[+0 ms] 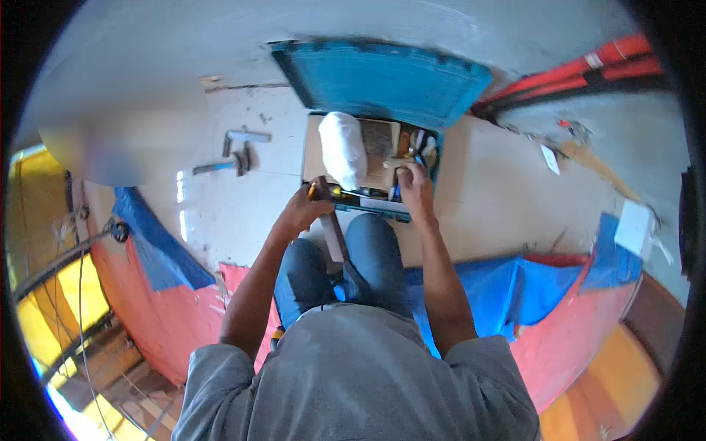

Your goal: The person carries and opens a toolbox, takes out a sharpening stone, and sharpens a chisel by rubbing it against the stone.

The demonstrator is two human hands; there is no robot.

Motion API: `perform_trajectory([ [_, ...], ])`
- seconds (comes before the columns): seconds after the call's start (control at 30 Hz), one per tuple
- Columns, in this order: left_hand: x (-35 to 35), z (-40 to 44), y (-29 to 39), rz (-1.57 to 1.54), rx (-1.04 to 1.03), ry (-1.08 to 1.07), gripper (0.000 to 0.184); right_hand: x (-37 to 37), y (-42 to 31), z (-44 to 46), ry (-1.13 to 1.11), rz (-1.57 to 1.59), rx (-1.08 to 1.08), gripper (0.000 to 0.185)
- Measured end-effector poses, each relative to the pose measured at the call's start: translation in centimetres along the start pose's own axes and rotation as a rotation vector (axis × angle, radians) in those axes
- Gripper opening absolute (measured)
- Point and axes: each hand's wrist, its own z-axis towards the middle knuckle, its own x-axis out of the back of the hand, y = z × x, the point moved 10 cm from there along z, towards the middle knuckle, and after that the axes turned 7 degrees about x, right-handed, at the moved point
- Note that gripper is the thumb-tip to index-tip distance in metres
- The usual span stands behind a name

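An open teal case point(382, 77) lies on the floor in front of my knees, its lid tipped back. Inside are a white wrapped bundle point(343, 151), a dark rectangular piece point(378, 140) and several small tools. My left hand point(305, 209), at the case's near left corner, is closed around a long dark tool point(334, 234) that slants down between my knees. Over the right part of the case, my right hand point(415, 184) pinches a small tan piece point(398, 163); what this piece is, I cannot make out.
Left of the case, a hammer-like tool with a blue handle point(215, 167) and a metal bracket point(248, 137) lie on the floor. Blue sheeting point(482, 290) and red sheeting point(140, 294) spread beside me. Red bars point(581, 73) stand at the upper right.
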Motion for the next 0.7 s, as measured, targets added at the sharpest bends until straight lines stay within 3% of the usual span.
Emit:
perform_trajectory([
  [0.03,2.1,-1.9,-1.7,-0.103,-0.027,0.032,0.045,-1.9,-4.0,1.2,-0.100,0.015,0.081,0.025],
  [0.07,3.8,-3.8,-3.2,-0.199,-0.062,0.057,0.044,-4.3,-5.9,1.7,-0.221,-0.059,-0.075,0.038],
  [0.1,5.3,-5.6,-4.9,-0.294,-0.028,0.112,0.036,-6.4,-8.1,2.7,-0.181,-0.095,0.100,0.055],
  [0.17,8.2,-9.8,-8.5,-0.386,0.056,0.247,0.025,-11.1,-10.4,4.3,-0.317,-0.183,0.065,0.087],
  [0.23,9.9,-14.0,-10.6,-0.536,0.090,0.337,0.020,-14.0,-10.3,4.7,-0.093,-0.292,0.154,0.087],
  [0.3,10.6,-16.3,-14.0,-0.708,0.161,0.380,0.027,-16.4,-7.2,4.5,-0.259,-0.455,0.004,0.087],
  [0.37,10.7,-17.2,-15.9,-0.790,0.130,0.389,0.028,-14.7,-5.7,4.2,-0.255,-0.480,-0.054,0.079],
  [0.43,10.8,-17.8,-17.1,-0.825,0.138,0.421,0.029,-11.5,-5.5,5.1,-0.090,-0.226,-0.046,0.069],
  [0.5,10.6,-17.9,-17.9,-0.863,0.127,0.388,0.031,-7.9,-6.6,3.8,-0.096,-0.151,0.067,0.065],
  [0.57,10.9,-17.2,-18.8,-0.863,0.126,0.392,0.033,-7.8,-0.9,1.1,-0.130,-0.260,0.134,0.067],
  [0.63,11.0,-16.1,-19.0,-0.888,0.101,0.365,0.032,-3.7,1.2,1.0,-0.046,-0.302,0.019,0.069],
  [0.7,11.2,-15.9,-19.3,-0.852,0.057,0.383,0.031,0.4,0.6,0.5,0.186,-0.409,0.161,0.067],
])
